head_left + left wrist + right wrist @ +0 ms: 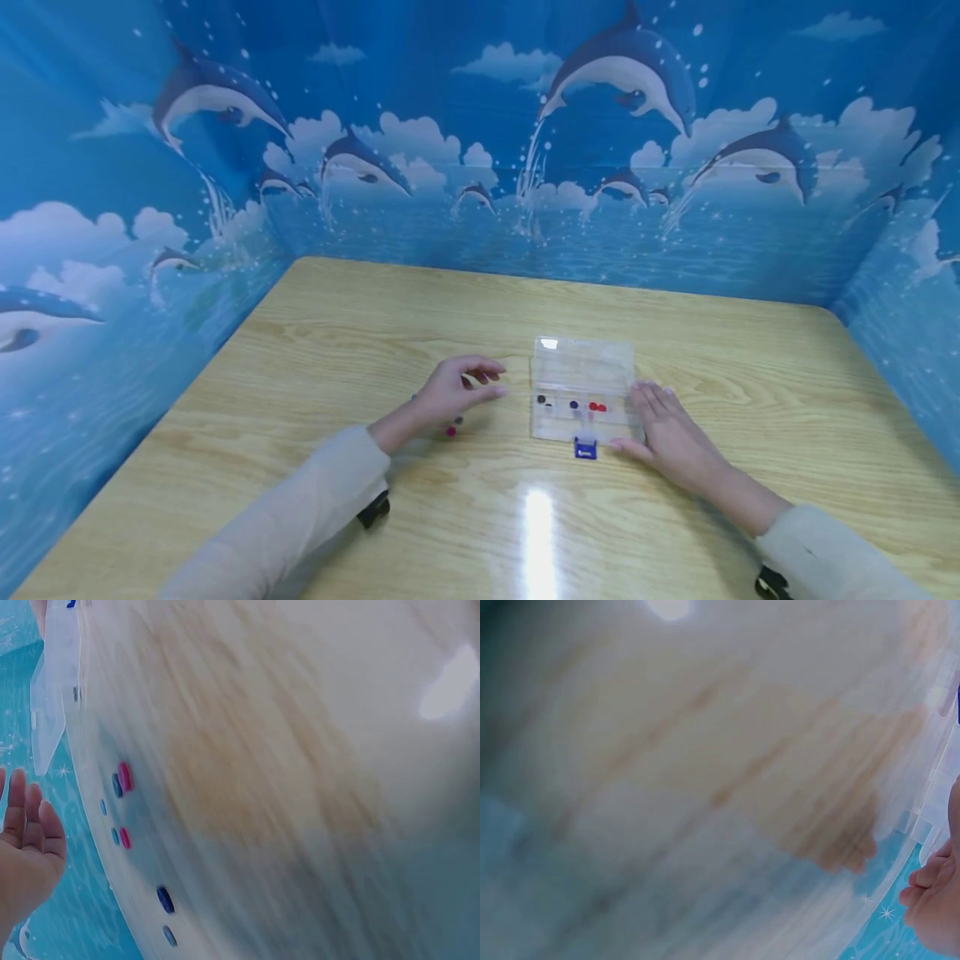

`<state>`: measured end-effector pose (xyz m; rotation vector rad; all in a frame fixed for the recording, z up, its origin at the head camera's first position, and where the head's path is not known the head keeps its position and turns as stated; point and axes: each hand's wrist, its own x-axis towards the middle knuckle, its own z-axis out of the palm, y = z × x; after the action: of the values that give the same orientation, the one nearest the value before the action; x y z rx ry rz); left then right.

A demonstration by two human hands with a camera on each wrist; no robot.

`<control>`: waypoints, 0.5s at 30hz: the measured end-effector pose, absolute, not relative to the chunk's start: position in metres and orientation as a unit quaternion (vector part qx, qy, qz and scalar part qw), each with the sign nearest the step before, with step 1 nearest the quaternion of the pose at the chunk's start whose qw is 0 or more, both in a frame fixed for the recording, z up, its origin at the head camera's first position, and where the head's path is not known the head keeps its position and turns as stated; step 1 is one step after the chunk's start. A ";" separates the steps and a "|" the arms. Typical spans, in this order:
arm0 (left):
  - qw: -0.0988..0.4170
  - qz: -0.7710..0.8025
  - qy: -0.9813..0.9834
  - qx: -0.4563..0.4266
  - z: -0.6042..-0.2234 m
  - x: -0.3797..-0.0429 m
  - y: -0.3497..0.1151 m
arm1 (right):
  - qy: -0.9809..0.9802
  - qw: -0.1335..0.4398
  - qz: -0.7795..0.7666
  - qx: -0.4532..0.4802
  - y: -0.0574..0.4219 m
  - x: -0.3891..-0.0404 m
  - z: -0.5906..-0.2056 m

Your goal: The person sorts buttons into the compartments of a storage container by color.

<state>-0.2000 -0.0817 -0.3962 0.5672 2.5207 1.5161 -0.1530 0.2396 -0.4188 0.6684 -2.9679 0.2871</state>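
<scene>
A clear plastic box (555, 427) with compartments lies on the table, its lid (583, 364) raised at the back and a blue clasp (586, 448) at its front. Inside are small black (542, 399), dark blue (573, 405) and red round pieces (597, 407). My right hand (675, 442) rests against the box's right side, fingers straight and thumb by the front corner. Left of the box hovers my left hand (457, 390), thumb and fingers apart, with nothing visible between them. Under its wrist lie loose round pieces, including a pink one (125, 777) and a dark blue one (165, 899).
The wooden table (360, 333) reaches back to a blue curtain (420, 167) printed with dolphins, which also runs along both sides. A bright light reflection lies on the tabletop in front of the box. Dark bands show at both sleeves.
</scene>
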 end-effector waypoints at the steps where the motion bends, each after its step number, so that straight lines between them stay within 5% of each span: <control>1: 0.071 0.505 0.839 0.188 -0.396 -0.200 -0.083 | -0.970 0.043 0.093 0.219 0.240 -0.153 -0.419; 15: 0.065 0.514 0.835 0.187 -0.399 -0.197 -0.103 | -0.969 0.052 0.095 0.223 0.240 -0.152 -0.418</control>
<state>-0.1970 -0.1032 -0.3993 0.5634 2.5206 1.5503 -0.1524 0.2400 -0.4183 0.6771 -2.9477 0.2879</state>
